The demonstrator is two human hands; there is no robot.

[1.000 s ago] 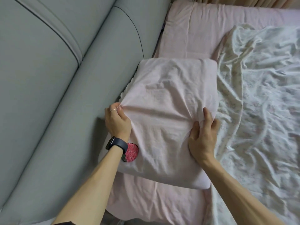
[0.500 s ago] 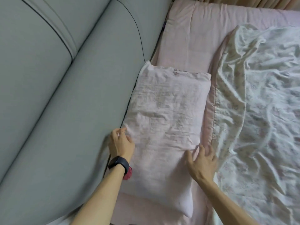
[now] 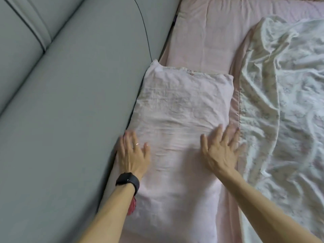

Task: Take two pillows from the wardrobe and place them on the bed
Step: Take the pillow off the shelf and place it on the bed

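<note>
A pale pink pillow lies flat on the pink bed sheet, its long left side against the grey padded headboard. My left hand, with a ring and a black watch, rests flat on the pillow's left edge, fingers spread. My right hand lies flat on the pillow's right side, fingers apart, reaching the sheet. Neither hand holds anything. A red patch shows under my left forearm at the pillow's edge.
A crumpled white floral blanket covers the right part of the bed. Bare pink sheet stretches beyond the pillow's far end. The headboard fills the whole left side.
The pillow has gone from held up in both hands to lying flat on the bed. Both hands let go of the cloth and now lie open on it.
</note>
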